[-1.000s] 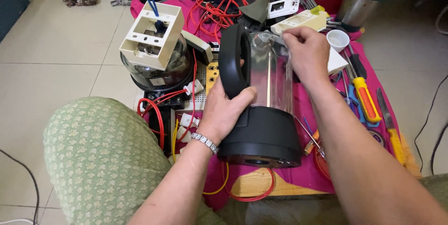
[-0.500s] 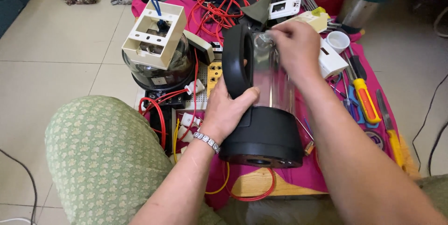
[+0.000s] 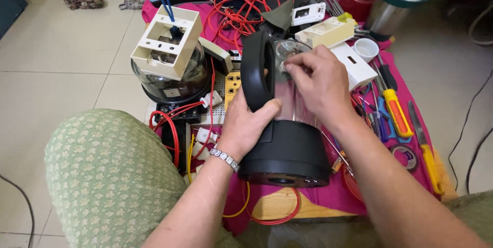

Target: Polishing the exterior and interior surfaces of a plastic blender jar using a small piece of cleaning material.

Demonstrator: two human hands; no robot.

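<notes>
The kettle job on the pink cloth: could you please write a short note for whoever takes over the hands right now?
Left hand: grip closed on the lower part of the kettle's black handle, steadying it.
Right hand: fingertips pinched at the mouth of the clear glass kettle; what they pinch is too small to tell.
The kettle lies tilted on its side, black base toward the person, on the pink cloth.
Yellow-handled screwdrivers and a tape roll lie to the right, red wires behind.
Done: kettle picked up and braced. Left: the work at its mouth.
</notes>
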